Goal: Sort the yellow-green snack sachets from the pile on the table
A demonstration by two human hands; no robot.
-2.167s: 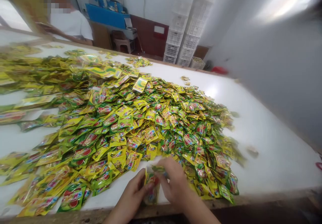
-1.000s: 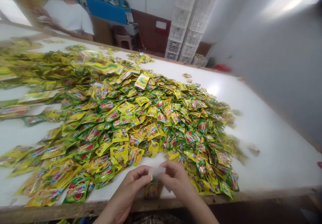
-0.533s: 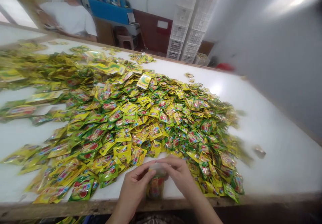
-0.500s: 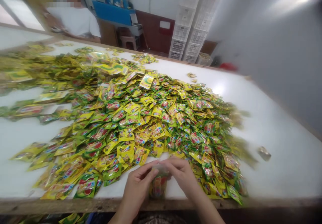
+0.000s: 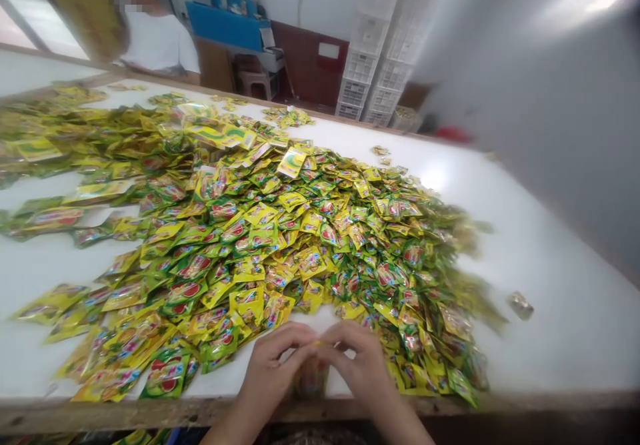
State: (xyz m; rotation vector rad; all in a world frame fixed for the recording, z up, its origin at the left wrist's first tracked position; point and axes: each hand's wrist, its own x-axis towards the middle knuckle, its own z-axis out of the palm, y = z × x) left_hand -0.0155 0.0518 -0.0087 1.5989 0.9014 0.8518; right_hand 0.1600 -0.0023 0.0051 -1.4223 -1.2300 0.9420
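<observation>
Near the table's front edge, my left hand [image 5: 273, 363] and my right hand [image 5: 357, 359] meet, fingertips pinched together at the top of a small plastic bag [image 5: 311, 379]. Printed yellow, red and green colours show on the bag below my fingers. Its upper part is mostly hidden behind the thumbs and fingers. Just beyond my hands rises a large heap of small printed packets [image 5: 280, 231], mostly yellow and green with fruit pictures. A green packet [image 5: 166, 373] with a red fruit picture lies to the left of my left hand.
Packets spread across the white table [image 5: 560, 325], bordered by a wooden edge [image 5: 125, 415]. A single packet [image 5: 521, 305] lies apart on the right. Across the table is a person in a white shirt [image 5: 160, 41]. White crates [image 5: 373, 65] are stacked by the wall.
My fingertips have come closer together over the bag's top and now cover its pale upper part. The person across the table has turned and shifted slightly right.
</observation>
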